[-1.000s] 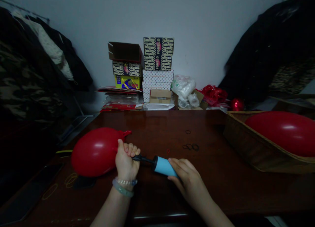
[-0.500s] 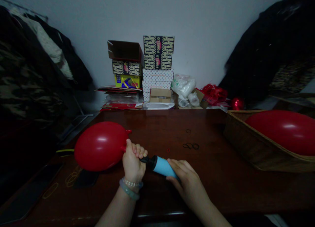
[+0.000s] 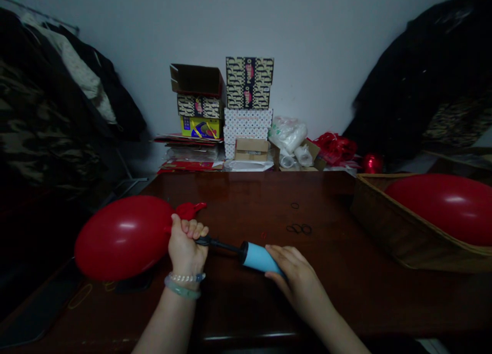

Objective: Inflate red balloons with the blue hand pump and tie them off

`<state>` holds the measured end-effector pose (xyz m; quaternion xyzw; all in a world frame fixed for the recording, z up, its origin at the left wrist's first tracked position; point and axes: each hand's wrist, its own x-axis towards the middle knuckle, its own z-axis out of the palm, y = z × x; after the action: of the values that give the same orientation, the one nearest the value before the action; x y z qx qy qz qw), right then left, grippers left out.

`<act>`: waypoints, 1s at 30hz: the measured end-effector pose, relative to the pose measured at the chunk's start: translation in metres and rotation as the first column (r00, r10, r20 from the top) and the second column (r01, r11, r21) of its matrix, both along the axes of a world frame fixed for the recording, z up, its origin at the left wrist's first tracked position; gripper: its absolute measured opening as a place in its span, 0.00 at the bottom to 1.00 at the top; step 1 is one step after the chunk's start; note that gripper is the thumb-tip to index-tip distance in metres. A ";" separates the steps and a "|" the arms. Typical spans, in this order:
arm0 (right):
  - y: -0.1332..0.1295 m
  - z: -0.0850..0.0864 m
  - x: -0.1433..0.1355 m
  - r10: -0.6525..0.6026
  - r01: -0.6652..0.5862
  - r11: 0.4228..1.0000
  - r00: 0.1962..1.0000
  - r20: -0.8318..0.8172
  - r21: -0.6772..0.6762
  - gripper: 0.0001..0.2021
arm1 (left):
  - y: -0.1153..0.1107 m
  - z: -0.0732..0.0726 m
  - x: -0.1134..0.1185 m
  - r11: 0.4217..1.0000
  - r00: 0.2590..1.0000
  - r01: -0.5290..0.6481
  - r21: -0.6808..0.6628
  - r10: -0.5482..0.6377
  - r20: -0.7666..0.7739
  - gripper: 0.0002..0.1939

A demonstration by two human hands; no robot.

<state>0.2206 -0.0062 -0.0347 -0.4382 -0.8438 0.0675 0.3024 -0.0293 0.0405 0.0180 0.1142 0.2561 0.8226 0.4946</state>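
A blue and black balloon pump (image 3: 261,257) lies aslant between my hands, its black rod drawn out of the blue barrel. My left hand (image 3: 187,245) is closed around the pump's black end and the neck of an inflated red balloon (image 3: 125,237); the nozzle itself is hidden in the fingers. Around the blue barrel wraps my right hand (image 3: 294,277), fingers on top and thumb below. Just beyond my left fist, limp red balloons (image 3: 189,209) lie on the brown table (image 3: 326,303).
At the right stands a wicker basket (image 3: 384,236) with another inflated red balloon (image 3: 446,205) in it. Several black rubber bands (image 3: 299,228) lie mid-table. Stacked boxes (image 3: 249,82) stand along the wall, beside clear plastic rolls (image 3: 290,139). A yellowish band (image 3: 80,296) lies at the left.
My left hand has moved left with the balloon, drawing the pump's rod out of the barrel. The balloon looks larger, and the limp balloons behind it now show. My right hand has barely moved.
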 end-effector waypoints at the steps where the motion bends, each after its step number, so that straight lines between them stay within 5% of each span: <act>1: 0.000 0.000 0.000 -0.009 0.009 1.000 1.000 0.006 0.009 0.22 | 0.000 -0.001 0.000 1.000 1.000 0.003 0.000 -0.003 0.010 0.25; 8: -0.011 0.005 -0.011 -0.046 0.045 0.993 0.999 0.008 0.105 0.22 | -0.008 -0.003 0.017 0.998 0.997 0.062 -0.015 -0.061 0.055 0.23; 16: -0.021 0.007 -0.028 -0.019 0.019 1.000 1.000 -0.001 0.023 0.23 | -0.017 -0.006 0.032 0.990 0.990 0.141 -0.018 -0.141 0.002 0.25; 30: -0.001 0.004 -0.002 0.034 -0.033 0.999 0.999 -0.026 0.037 0.22 | -0.001 0.003 -0.006 0.999 1.000 -0.014 -0.033 0.015 0.027 0.24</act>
<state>0.2189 -0.0070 -0.0310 -0.4176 -0.8479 0.0628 0.3205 -0.0357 0.0400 0.0210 0.0931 0.2636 0.8233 0.4940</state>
